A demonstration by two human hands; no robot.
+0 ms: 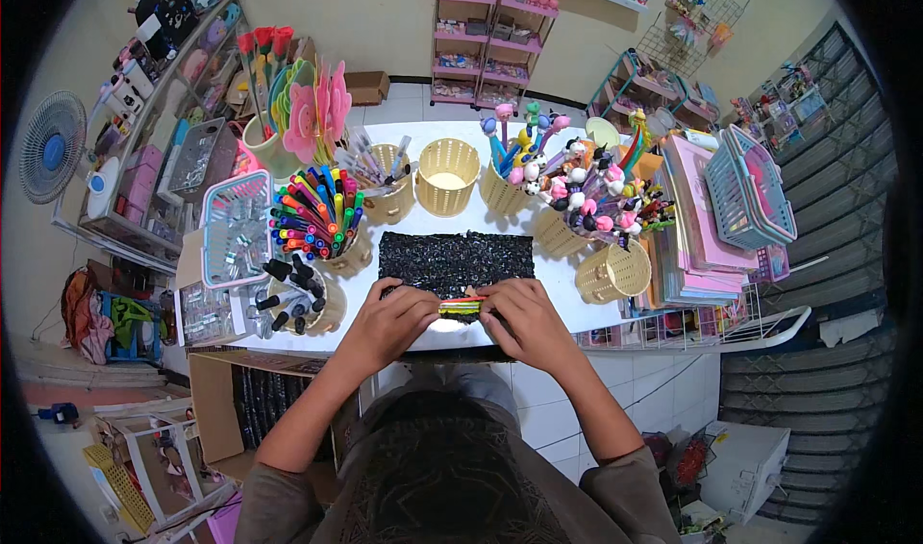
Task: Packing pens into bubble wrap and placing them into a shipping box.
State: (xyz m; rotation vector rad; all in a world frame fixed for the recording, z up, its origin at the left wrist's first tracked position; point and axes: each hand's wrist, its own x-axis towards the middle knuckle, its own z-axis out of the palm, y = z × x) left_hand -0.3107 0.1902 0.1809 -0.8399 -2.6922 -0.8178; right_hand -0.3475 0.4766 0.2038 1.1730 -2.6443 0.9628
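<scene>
A sheet of black bubble wrap lies flat on the white table in front of me. At its near end is a small bundle of slim red and yellow-green items, perhaps pens, lying crosswise. My left hand grips the bundle's left end, fingers bent over the wrap. On the other end my right hand holds it the same way, its thumb on the near side. A bit of black wrap shows just below the bundle. The fingers hide both ends of the items.
Woven cream baskets ring the work spot: a bare one at the back, another at right. Colourful markers and black-capped markers stand at left. Animal-topped pens and stacked pink folders are at right. An open carton sits below left.
</scene>
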